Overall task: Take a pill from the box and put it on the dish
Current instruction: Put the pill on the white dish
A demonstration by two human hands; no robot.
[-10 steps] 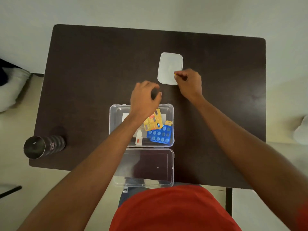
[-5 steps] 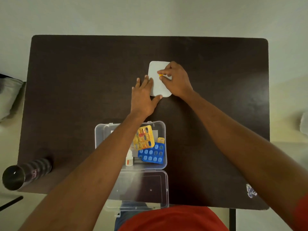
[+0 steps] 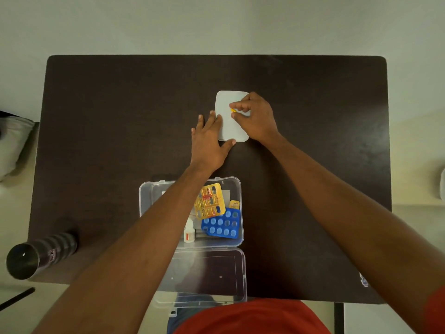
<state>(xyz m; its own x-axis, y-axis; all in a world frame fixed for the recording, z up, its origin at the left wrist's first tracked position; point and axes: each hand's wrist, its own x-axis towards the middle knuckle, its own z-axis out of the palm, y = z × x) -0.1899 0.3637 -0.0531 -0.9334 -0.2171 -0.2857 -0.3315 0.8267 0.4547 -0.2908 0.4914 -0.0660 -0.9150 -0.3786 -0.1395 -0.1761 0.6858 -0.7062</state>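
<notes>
Small yellow pill [image 3: 232, 110], pinched between thumb and fingertips of the right hand [image 3: 255, 118], poised over the upper middle of the white dish [image 3: 228, 131]; whether already touching the surface or just above it, impossible to tell. Pinch closed tight on the pill, remaining fingers curled in, probably to keep so small a thing from slipping before release. Placement near the dish's middle rather than its edge, likely so that nothing rolls off onto the dark table [image 3: 120, 116].

Left hand [image 3: 209, 143] laid flat and spread beside the dish, fingertips along its left rim and thumb at its near lower corner, holding nothing, apparently to brace the light dish against sliding during the drop.

Nearer the body, clear plastic box [image 3: 237, 186] open, lid [image 3: 207, 273] folded toward the table's near edge, so contents within easy reach. Inside: yellow blister sheet [image 3: 210, 201] lying partly over a blue blister sheet [image 3: 221, 224], a small white bottle [image 3: 189, 233] beside them, partly hidden by the left forearm. Yellow sheet the likely source of the pill, judging by colour.

Well apart at the left near corner, a dark metal tumbler [image 3: 36, 255], clear of the work. Task judged nearly complete: only release and withdrawal left.
</notes>
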